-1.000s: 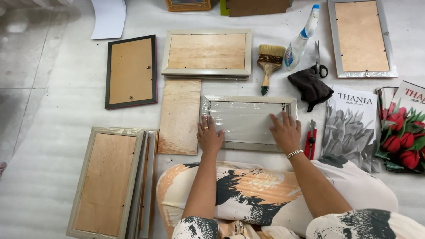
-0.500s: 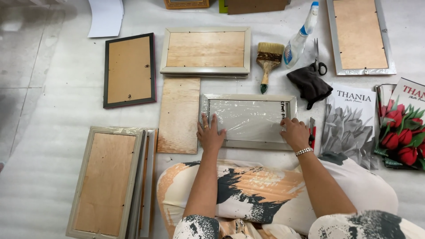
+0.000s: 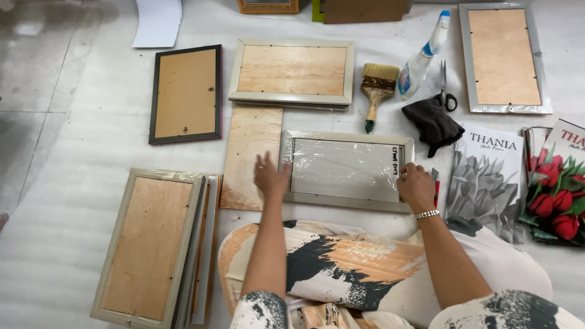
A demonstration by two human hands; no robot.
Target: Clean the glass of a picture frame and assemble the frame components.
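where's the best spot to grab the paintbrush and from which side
Probably by the bare wooden handle of the paintbrush, coming from above. It lies flat on the floor, bristles away from the person, its slim handle pointing toward the plastic-wrapped frame that both hands rest on. The right hand is somewhat nearer than the left hand.

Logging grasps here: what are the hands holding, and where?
Left hand and right hand rest on the plastic-wrapped frame at its left and right ends; nothing lifted.

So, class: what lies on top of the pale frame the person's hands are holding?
Shiny clear plastic film covers the pale frame; whatever lies beneath the film is hidden by glare.
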